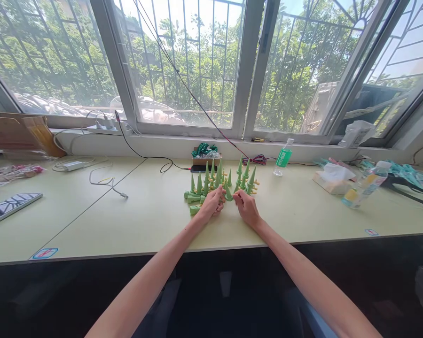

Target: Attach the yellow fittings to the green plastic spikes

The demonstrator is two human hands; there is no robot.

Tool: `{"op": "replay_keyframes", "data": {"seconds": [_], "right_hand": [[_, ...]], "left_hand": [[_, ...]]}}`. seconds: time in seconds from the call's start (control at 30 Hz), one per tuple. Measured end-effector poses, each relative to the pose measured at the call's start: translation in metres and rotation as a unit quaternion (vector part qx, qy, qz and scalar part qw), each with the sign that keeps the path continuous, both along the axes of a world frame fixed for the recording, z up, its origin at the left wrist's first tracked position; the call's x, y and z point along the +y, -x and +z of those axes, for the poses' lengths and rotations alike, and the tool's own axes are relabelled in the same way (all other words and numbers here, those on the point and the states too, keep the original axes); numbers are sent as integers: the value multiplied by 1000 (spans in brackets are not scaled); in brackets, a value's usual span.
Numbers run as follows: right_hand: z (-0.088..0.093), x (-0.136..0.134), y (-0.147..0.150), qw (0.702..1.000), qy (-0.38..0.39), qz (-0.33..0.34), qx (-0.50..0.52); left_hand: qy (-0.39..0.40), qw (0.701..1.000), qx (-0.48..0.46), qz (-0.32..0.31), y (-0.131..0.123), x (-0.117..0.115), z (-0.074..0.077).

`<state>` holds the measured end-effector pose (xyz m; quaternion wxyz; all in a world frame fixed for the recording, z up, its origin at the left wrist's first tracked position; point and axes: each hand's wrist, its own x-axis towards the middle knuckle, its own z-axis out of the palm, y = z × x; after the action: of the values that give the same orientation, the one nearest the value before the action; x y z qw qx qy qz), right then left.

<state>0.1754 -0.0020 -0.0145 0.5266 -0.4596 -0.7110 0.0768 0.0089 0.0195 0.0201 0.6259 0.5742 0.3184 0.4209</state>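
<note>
My left hand point(212, 203) is closed on a green cone-shaped piece point(228, 193), held low over the table in front of me. My right hand point(246, 206) is pinched close beside it, fingertips at a small green pointed part point(236, 188); whether that part is in its grip is hard to make out. Around and behind both hands stand several upright green cones point(199, 183) with small yellow pegs. To the left of my left hand, a few green cylinder-based pieces point(194, 210) lie on their sides. More upright cones point(251, 180) stand behind my right hand.
Behind the cones are a dark phone point(203, 168) and a small box of green material point(206, 151). A water bottle point(283, 158) stands to the right, with a tissue box point(333, 179) and a tilted bottle point(368, 185) farther over. Cables point(109, 180) cross the left side.
</note>
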Motion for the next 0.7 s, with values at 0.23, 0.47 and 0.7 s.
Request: {"op": "replay_keyframes", "data": {"seconds": [0.23,0.47,0.7], "right_hand": [[1,-1,0,1000,-1,10,-9],[2,-3,0,999,-13,20,-40],[3,-3,1,998,-20,21,-55]], "left_hand": [[34,999,3,-23,0,1,-2],[40,998,21,-47,1,3,-7],[53,996,9,-72,3,5,-8]]}}
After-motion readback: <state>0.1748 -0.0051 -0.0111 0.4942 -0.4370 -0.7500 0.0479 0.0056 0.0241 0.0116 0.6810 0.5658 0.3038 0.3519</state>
